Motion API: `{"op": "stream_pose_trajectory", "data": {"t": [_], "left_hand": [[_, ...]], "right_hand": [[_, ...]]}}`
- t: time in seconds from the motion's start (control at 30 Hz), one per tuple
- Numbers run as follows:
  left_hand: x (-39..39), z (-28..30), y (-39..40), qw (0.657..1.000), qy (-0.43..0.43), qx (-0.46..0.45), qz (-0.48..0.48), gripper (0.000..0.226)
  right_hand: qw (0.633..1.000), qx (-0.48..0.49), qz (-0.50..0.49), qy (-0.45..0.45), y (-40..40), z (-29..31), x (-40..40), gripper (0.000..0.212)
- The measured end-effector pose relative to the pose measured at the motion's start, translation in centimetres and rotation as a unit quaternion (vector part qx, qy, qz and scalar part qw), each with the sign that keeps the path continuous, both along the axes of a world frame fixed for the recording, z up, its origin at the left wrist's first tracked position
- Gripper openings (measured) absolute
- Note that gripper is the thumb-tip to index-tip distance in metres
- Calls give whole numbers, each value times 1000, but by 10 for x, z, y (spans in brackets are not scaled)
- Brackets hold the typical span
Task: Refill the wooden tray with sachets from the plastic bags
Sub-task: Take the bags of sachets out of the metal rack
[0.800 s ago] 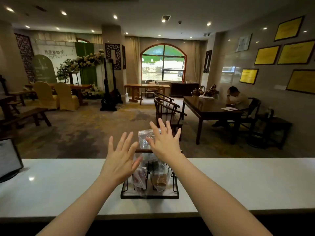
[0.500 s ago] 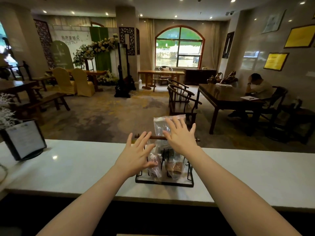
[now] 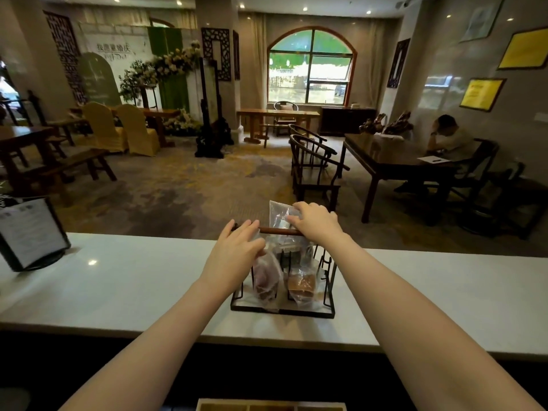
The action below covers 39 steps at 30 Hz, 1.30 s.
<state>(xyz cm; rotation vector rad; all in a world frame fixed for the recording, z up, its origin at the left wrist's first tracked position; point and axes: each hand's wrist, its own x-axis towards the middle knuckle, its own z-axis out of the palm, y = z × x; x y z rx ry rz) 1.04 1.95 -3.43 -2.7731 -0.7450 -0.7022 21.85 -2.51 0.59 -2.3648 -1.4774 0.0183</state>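
Now, looking down from my head, both my bare arms reach forward over the white counter (image 3: 124, 286) to a black wire rack (image 3: 283, 310) standing on it. My left hand (image 3: 234, 256) lies palm down at the left end of the rack's wooden handle bar (image 3: 280, 231), fingers loosely together and curved over the bar, thumb against the top of a plastic bag; I cannot tell whether it truly grips anything. My right hand (image 3: 318, 222) rests on the right end of the same bar, its fingers bent and touching a clear plastic bag (image 3: 278, 213) that sticks up above the handle, just left of my fingertips. Whether those fingers pinch the bag or merely lie on it is not clear.

Below my hands, inside the rack, two more bags stand upright side by side: one with dark reddish contents (image 3: 265, 280) under my left hand, one with brown contents (image 3: 301, 284) under my right wrist. The wooden tray (image 3: 271, 405) sits well behind my hands, close to my body at the bottom edge of the view, below the counter, its compartments only partly visible. Far off to my left hand's side, a framed sign (image 3: 31, 232) stands on the counter.
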Motion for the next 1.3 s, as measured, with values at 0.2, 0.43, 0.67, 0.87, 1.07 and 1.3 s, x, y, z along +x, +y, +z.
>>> {"op": "stream_pose_trajectory", "data": {"t": [0.2, 0.43, 0.67, 0.87, 1.07, 1.3], "left_hand": [[9, 13, -1, 998, -45, -49, 12, 17], [11, 80, -15, 933, -290, -211, -22, 23], [-8, 147, -46, 906, -403, -117, -57, 22], [-14, 103, -50, 917, -332, -221, 2, 34], [-19, 79, -45, 859, -341, -382, 2, 34], [-28, 76, -38, 770, -378, -514, 13, 28]], "right_hand": [[996, 76, 3, 34, 1, -4, -3, 35], [994, 100, 34, -11, 2, -8, -1, 11], [971, 195, 17, 139, -5, -3, 1, 16], [908, 366, 32, 202, -23, 41, -9, 9], [840, 465, 138, 245, -56, 108, -44, 3], [835, 408, 231, 287, -93, 105, -92, 7]]}}
